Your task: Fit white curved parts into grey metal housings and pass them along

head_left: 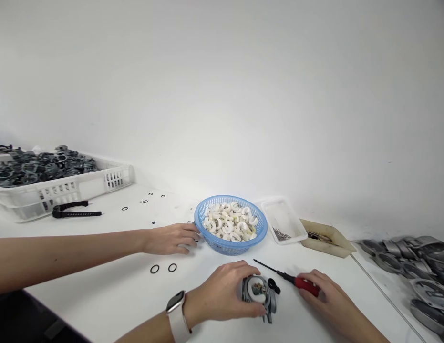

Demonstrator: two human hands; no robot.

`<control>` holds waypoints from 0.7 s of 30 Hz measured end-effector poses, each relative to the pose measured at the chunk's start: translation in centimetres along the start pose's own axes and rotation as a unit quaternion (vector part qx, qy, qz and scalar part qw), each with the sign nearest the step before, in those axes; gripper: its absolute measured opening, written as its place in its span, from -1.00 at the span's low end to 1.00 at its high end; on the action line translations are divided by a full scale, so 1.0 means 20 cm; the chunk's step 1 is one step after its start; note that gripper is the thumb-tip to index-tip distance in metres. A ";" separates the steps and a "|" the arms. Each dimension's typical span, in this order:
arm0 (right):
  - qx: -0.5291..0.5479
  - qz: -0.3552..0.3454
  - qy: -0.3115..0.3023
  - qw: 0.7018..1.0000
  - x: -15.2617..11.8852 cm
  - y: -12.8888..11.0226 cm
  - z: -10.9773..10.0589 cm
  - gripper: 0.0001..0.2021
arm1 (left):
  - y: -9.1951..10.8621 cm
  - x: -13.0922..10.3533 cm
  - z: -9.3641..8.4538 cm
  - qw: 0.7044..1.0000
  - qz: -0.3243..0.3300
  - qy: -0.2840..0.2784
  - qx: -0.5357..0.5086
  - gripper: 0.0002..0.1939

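My left hand (231, 293), with a watch on its wrist, is closed around a grey metal carburetor (273, 304) on the table. A white C-shaped float (256, 296) shows on its upturned side, with brass-coloured parts in the middle. Just right of it is a small black part (274, 286); I cannot tell whether it is attached. My right hand (325, 293) grips a screwdriver (305, 286) by its red and black handle, the shaft pointing left and away from me. Its tip is beyond the carburetor, apart from it.
A co-worker's hand (175, 238) reaches from the left beside a blue basket (227, 248) of white floats. A white tray (284, 212) with metal pins, a beige bin (336, 245), metal parts (415, 267), black rings (155, 269), a black strap (78, 213) and a white crate (82, 183) lie around.
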State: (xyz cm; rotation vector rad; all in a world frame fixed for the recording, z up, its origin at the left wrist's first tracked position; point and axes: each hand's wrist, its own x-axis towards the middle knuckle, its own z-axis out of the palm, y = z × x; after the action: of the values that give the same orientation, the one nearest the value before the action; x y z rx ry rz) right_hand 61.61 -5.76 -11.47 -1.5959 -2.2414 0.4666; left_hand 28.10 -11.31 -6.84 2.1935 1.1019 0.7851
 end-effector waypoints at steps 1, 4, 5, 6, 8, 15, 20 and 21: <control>-0.005 -0.001 0.004 1.000 0.00 0.00 0.00 -0.64 | 0.00 0.00 0.00 1.000 -0.001 0.000 0.001 -0.36; -0.015 -0.004 0.007 1.000 0.00 0.01 0.01 -0.64 | 0.00 -0.01 -0.01 1.000 -0.001 -0.002 -0.002 -0.35; -0.015 -0.006 0.007 1.000 0.00 0.01 0.01 -0.63 | 0.00 -0.01 -0.01 1.000 -0.001 -0.003 -0.003 -0.34; -0.014 -0.008 0.008 1.000 0.00 0.02 0.01 -0.63 | 0.00 -0.01 -0.01 1.000 -0.001 -0.004 -0.002 -0.32; -0.009 -0.012 0.015 1.000 0.00 0.02 0.02 -0.61 | 0.00 -0.01 -0.02 1.000 -0.004 -0.003 0.004 -0.28; 0.048 -0.029 0.047 0.997 -0.01 0.01 -0.05 -0.55 | 0.00 -0.01 -0.03 1.000 -0.004 0.003 0.018 -0.21; 0.140 0.027 0.152 0.978 -0.01 0.16 -0.23 -0.53 | -0.03 -0.01 0.00 1.000 0.003 -0.002 0.015 -0.20; 0.155 0.040 0.171 0.972 0.00 0.18 -0.26 -0.52 | -0.04 0.00 0.01 1.000 0.007 -0.003 0.013 -0.20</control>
State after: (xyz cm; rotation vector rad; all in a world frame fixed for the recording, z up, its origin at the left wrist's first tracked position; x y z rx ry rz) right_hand 67.00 -4.33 -8.53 -1.4782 -1.7602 0.4918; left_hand 27.74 -10.96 -7.55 2.2265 1.1009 0.7736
